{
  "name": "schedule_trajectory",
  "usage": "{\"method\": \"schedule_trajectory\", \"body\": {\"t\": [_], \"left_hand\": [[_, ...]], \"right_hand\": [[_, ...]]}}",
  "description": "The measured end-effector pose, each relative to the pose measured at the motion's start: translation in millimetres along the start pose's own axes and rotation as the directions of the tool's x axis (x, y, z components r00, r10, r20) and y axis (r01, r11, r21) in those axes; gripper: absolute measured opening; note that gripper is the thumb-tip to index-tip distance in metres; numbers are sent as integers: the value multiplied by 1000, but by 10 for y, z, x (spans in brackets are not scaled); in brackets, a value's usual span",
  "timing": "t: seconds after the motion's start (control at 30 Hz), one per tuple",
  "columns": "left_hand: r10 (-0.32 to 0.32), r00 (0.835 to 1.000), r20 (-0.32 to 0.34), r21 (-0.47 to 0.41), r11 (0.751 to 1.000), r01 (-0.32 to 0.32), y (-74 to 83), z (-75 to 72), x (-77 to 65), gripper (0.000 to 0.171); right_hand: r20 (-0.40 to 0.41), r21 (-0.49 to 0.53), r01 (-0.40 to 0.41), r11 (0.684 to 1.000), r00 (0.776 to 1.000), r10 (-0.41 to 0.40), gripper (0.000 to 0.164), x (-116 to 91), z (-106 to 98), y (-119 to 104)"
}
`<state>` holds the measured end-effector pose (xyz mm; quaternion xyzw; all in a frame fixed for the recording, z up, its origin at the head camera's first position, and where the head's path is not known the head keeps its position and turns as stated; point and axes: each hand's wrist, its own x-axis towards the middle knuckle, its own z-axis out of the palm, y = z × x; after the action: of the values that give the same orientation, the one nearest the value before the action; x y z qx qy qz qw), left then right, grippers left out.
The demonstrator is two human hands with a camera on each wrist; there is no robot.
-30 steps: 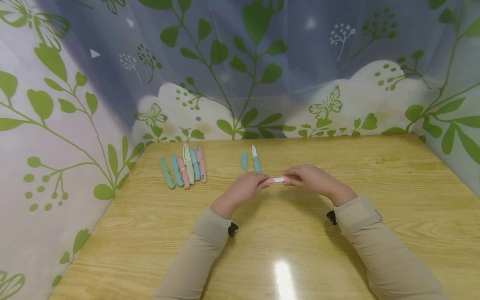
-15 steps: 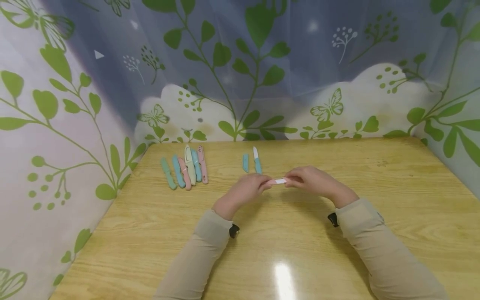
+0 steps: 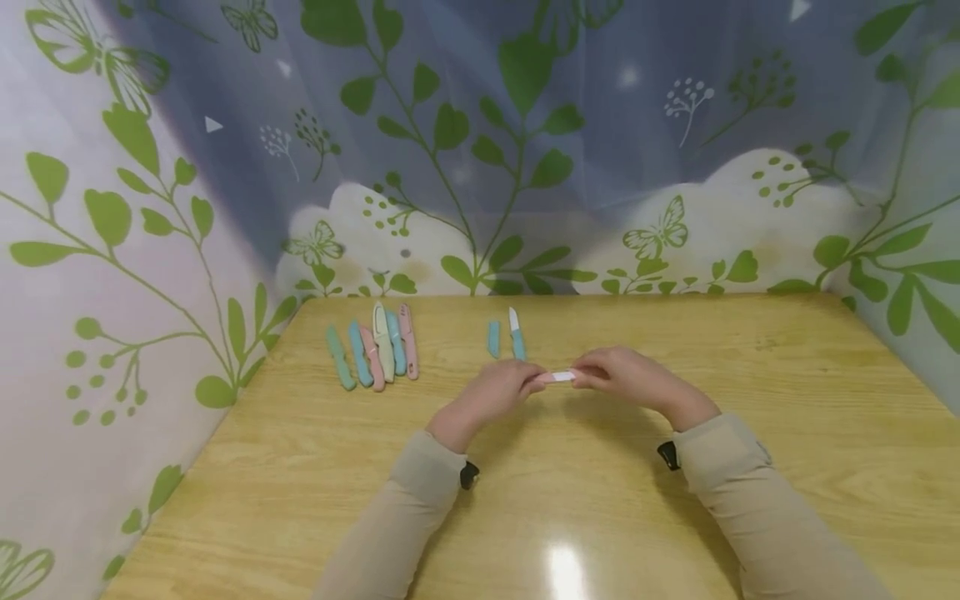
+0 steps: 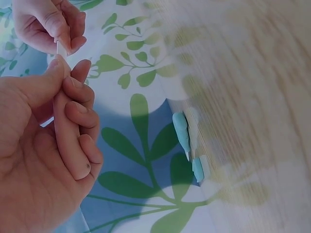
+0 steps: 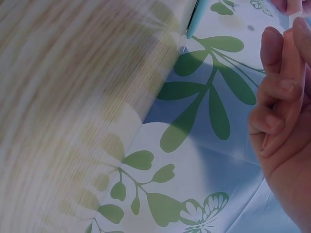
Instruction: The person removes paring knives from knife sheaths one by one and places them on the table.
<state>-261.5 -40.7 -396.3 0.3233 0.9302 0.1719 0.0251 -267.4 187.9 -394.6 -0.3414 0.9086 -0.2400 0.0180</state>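
Note:
Between the hands in the head view shows the short white blade [image 3: 562, 377] of a pink-handled knife, held above the table. My left hand [image 3: 491, 392] grips its pink handle [image 4: 68, 126], fingers curled round it and thumb near the blade end. The right hand [image 3: 630, 379] holds a pink sheath [image 5: 290, 73], fingers wrapped along it. Part of the blade is bare; whether its tip lies inside the sheath cannot be seen. Just beyond the hands lies a blue-handled knife [image 3: 518, 342] with a bare white blade, and left of it a blue sheath [image 3: 492, 340].
At the back left of the wooden table [image 3: 525, 500] lies a row of several sheathed knives, among them a green knife [image 3: 341, 358], a cream knife [image 3: 384, 343] and a pink knife [image 3: 408, 342]. A leaf-patterned curtain [image 3: 420, 242] hangs behind the table.
The whole head view has shifted slightly downward as the camera tilts. Both hands keep their hold on the pink knife and sheath, with the blade still showing between them.

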Motion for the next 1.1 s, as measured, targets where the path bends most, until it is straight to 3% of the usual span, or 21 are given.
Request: {"method": "schedule_trajectory", "body": {"t": [1.1], "left_hand": [[-2,1000,12,-10,1000,2,15,-8,-25,29]], "right_hand": [[19,-1,-3,1000,1000,3,25,6,1,17]]}}
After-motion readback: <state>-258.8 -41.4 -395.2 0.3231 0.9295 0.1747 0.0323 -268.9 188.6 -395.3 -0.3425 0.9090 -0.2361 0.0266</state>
